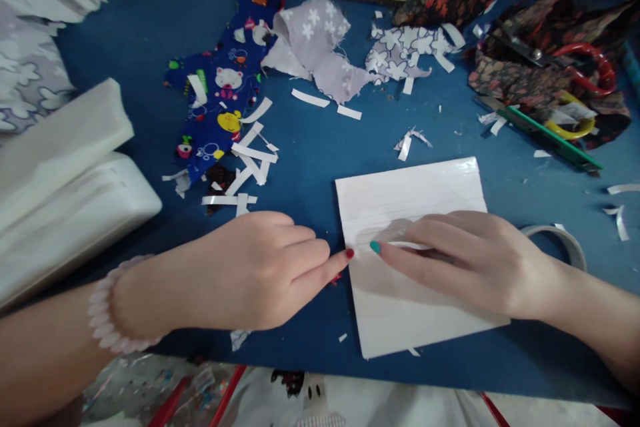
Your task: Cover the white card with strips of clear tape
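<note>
A white rectangular card (410, 195) lies flat on the blue table (320, 147), its top glossy with tape strips. My left hand (250, 267) rests on the table at the card's left edge, index finger stretched out so its red nail touches that edge, the other fingers curled. My right hand (465, 253) lies over the card's middle, fingers pressed together on a translucent strip of tape (395, 232), a teal nail at the tip. A tape roll (565, 240) sits just behind my right wrist.
White paper strips (250, 160) lie scattered left of the card beside a blue cartoon-print fabric (225, 87). Grey flowered scraps (320, 40) lie at the back. Scissors (580, 67) and a green cutter (550, 140) sit at right. White folded material (60, 173) fills the left.
</note>
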The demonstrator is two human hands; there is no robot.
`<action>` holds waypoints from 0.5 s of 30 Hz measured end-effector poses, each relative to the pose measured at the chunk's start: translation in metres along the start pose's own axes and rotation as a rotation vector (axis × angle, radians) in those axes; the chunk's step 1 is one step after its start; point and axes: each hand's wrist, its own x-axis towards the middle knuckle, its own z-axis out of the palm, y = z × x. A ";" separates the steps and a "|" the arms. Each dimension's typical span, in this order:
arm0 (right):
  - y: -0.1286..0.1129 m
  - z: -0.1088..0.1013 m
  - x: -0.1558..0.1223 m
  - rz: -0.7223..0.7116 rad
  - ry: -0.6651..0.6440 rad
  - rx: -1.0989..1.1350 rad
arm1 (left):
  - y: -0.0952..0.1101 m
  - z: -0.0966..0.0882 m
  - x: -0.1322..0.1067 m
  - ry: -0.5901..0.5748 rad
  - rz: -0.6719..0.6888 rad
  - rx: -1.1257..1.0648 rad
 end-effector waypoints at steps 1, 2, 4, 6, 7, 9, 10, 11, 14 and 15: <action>0.000 -0.001 0.001 -0.010 -0.007 0.001 | 0.000 0.000 0.000 -0.001 -0.002 0.000; 0.000 -0.001 0.001 -0.017 -0.018 0.003 | 0.000 -0.001 0.000 -0.006 -0.005 -0.002; -0.001 -0.002 0.002 -0.015 -0.043 0.004 | -0.001 -0.001 -0.001 -0.012 -0.003 -0.008; -0.001 -0.002 0.001 -0.012 -0.066 0.008 | 0.000 -0.001 -0.001 -0.011 -0.006 -0.013; -0.001 -0.002 0.001 -0.011 -0.071 0.010 | 0.000 0.000 -0.001 -0.011 -0.009 -0.018; -0.001 -0.002 0.000 -0.016 -0.077 0.012 | 0.000 0.000 -0.001 -0.011 -0.019 -0.031; -0.001 -0.002 0.000 -0.017 -0.075 0.012 | 0.000 0.000 -0.002 -0.012 -0.021 -0.037; -0.001 -0.002 0.000 -0.012 -0.073 0.011 | 0.001 0.000 -0.002 -0.012 -0.022 -0.040; -0.001 -0.003 0.000 -0.007 -0.071 0.001 | 0.001 0.000 -0.002 -0.006 -0.022 -0.034; -0.001 -0.003 0.000 -0.008 -0.070 -0.004 | 0.001 0.000 -0.001 -0.005 -0.021 -0.033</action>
